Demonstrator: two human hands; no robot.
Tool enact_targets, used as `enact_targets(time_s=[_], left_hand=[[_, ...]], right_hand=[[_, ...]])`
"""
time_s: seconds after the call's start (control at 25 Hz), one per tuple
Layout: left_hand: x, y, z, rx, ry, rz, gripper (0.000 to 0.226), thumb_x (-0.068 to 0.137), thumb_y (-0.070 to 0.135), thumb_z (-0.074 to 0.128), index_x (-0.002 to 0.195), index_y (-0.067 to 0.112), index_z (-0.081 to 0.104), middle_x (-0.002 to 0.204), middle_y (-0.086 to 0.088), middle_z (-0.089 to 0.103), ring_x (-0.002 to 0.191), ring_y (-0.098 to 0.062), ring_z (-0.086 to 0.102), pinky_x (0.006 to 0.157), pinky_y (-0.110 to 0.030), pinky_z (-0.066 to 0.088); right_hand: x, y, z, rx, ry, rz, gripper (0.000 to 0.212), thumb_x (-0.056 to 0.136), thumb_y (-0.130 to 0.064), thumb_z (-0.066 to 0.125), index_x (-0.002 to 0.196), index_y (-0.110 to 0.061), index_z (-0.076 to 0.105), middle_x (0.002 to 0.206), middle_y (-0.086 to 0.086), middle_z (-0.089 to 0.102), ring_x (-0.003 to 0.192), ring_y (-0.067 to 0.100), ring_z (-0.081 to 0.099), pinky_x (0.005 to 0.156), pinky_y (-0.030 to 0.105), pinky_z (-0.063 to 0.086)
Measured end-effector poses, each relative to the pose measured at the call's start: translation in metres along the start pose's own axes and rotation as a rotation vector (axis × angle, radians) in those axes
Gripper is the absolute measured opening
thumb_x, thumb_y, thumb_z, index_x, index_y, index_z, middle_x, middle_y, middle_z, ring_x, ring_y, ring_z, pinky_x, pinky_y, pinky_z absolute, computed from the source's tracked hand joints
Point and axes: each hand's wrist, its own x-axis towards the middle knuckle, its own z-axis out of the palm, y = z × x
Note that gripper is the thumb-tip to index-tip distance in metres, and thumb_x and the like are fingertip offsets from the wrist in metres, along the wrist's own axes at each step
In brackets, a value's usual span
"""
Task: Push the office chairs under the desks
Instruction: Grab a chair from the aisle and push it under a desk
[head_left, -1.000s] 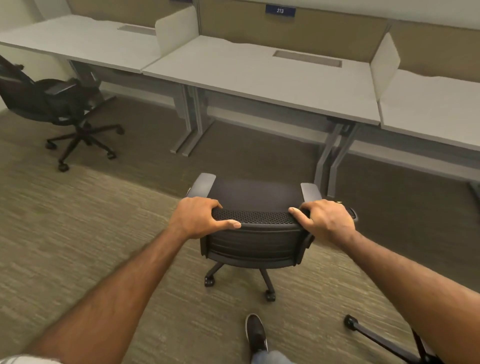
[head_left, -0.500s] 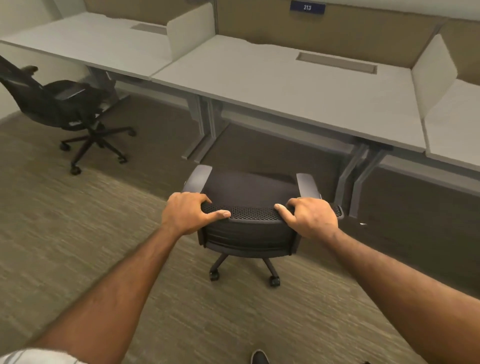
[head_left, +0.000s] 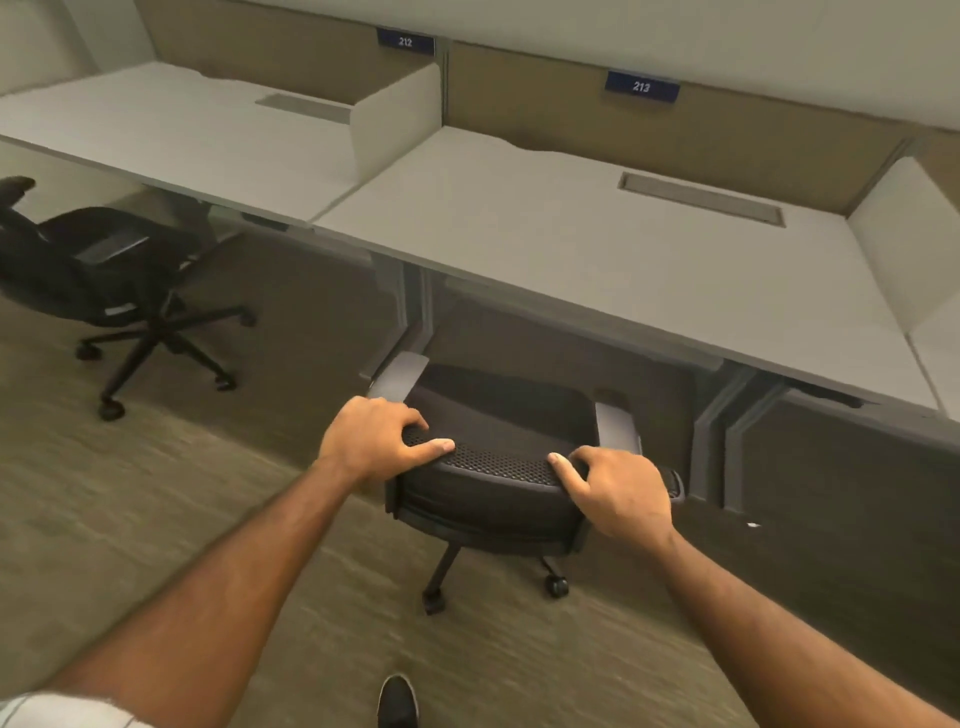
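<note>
A black mesh office chair (head_left: 498, 415) with grey armrests stands in front of the white desk (head_left: 597, 254) under the sign 213. Its seat front lies just under the desk's front edge. My left hand (head_left: 376, 439) grips the left end of the backrest's top edge, fingers curled over it. At the right end of that edge my right hand (head_left: 618, 491) holds on the same way. A second black office chair (head_left: 98, 270) stands out on the carpet at the far left, before the desk (head_left: 171, 130) marked 212.
Grey desk legs (head_left: 410, 312) stand just left of the held chair, and another pair (head_left: 727, 441) just right of it. White divider panels (head_left: 395, 117) separate the desks. My dark shoe (head_left: 397, 701) shows at the bottom edge. Carpet covers the floor.
The chair has rolled forward toward desk 213 with both hands on its backrest; its seat now reaches the desk edge. The view has come closer, and desk 212's sign has come into sight.
</note>
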Motion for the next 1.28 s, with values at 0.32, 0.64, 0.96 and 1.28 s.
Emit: enact_targets(time_s=[0.32,0.64,0.96,1.28], left_hand=[[0.101,-0.109,-0.008,-0.012,-0.122,0.049,0.074,0.077,0.086,0.024,0.108,0.041,0.074,0.091,0.014,0.075,0.086,-0.012,0.068,0.071,-0.03,0.046],[0.193,-0.171,-0.008,0.086,-0.318,0.023,0.068,0.083,0.08,0.02,0.117,0.047,0.069,0.118,0.011,0.073,0.111,-0.018,0.066,0.089,-0.036,0.045],[0.25,-0.206,-0.004,0.003,-0.264,0.033,0.076,0.08,0.088,0.02,0.111,0.044,0.073,0.103,0.015,0.075,0.085,-0.01,0.062,0.072,-0.032,0.042],[0.294,-0.254,-0.009,-0.014,-0.304,0.083,0.061,0.088,0.082,0.028,0.111,0.046,0.072,0.106,0.014,0.074,0.093,-0.014,0.065,0.073,-0.033,0.043]], right_hand=[[0.103,-0.064,0.014,0.019,-0.044,0.102,0.074,0.09,-0.079,0.019,0.091,-0.03,0.075,0.075,-0.011,0.07,0.071,0.01,0.065,0.064,0.032,0.051],[0.199,-0.108,0.031,0.015,-0.239,0.072,0.08,0.088,-0.084,0.012,0.088,-0.024,0.065,0.077,-0.005,0.066,0.078,0.02,0.064,0.084,0.045,0.052],[0.27,-0.12,0.042,-0.014,-0.269,0.097,0.075,0.09,-0.083,0.013,0.081,-0.022,0.054,0.075,-0.002,0.064,0.078,0.023,0.062,0.089,0.051,0.046],[0.31,-0.156,0.048,0.021,-0.212,0.183,0.067,0.089,-0.084,0.016,0.066,-0.027,0.045,0.064,-0.007,0.058,0.062,0.013,0.053,0.073,0.041,0.046]])
